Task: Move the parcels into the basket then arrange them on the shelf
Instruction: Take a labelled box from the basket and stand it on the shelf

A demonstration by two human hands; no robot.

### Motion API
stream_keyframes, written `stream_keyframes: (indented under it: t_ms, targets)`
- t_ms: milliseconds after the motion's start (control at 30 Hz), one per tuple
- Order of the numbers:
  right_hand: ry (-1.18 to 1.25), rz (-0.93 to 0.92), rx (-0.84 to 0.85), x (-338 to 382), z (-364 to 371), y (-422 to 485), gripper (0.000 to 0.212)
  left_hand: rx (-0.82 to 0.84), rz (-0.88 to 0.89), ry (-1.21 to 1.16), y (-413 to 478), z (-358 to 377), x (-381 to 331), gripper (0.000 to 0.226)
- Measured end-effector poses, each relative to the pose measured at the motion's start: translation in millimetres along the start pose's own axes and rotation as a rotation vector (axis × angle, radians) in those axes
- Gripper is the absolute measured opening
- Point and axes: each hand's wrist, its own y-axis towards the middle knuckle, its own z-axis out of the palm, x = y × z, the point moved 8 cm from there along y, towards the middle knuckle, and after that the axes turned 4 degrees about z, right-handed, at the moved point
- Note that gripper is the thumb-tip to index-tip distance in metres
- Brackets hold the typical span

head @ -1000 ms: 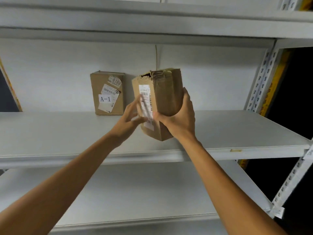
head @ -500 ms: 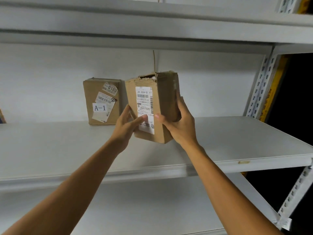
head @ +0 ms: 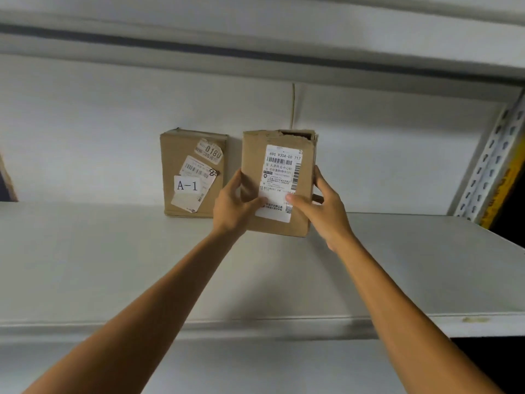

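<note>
Parcel [head: 277, 183] label "690 R304-00 717", clamped between left hand [head: 231, 206], right hand [head: 324, 207]; neighbour box [head: 193, 172] "A-1".

A pale back wall [head: 85, 132] runs behind everything, with a thin vertical seam [head: 293, 106] near its middle. At the right a white perforated upright [head: 488, 163] slants up, and a yellow beam [head: 502, 189] shows just beside it against a dark gap [head: 511, 223]. A brown edge [head: 7, 183] shows at far left.
</note>
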Motion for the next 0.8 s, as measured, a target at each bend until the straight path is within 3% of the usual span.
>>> stream_keyframes:
  t_ms: [133, 267, 333, 467, 633, 800]
  targets:
    - [-0.049, -0.011, 0.075, -19.1, 12.0, 23.2, 0.086, 0.024, 0.029, 0.118, 9.4, 9.7, 20.4, 0.034]
    - [-0.054, -0.004, 0.192, -34.5, 20.8, 45.5, 0.092, 0.057, 0.035, 0.302, 25.2, 20.9, 20.3, 0.091]
    - [-0.064, -0.010, 0.205, -37.1, 24.2, 55.8, 0.095, 0.054, 0.098, 0.437, 27.7, 22.9, 11.1, 0.101]
    - [-0.101, -0.009, 0.208, -50.0, 40.5, 67.7, 0.096, 0.040, 0.449, 0.866, 25.2, 27.6, -1.5, 0.103]
    - [-0.145, -0.032, 0.134, -51.6, 59.7, 75.8, 0.099, 0.107, 0.597, 1.324, 37.6, 38.2, 7.2, 0.093]
    - [-0.188, -0.026, 0.046, -49.1, 59.7, 70.7, 0.097, 0.103, 0.598, 1.309, 36.6, 43.2, 14.6, 0.095]
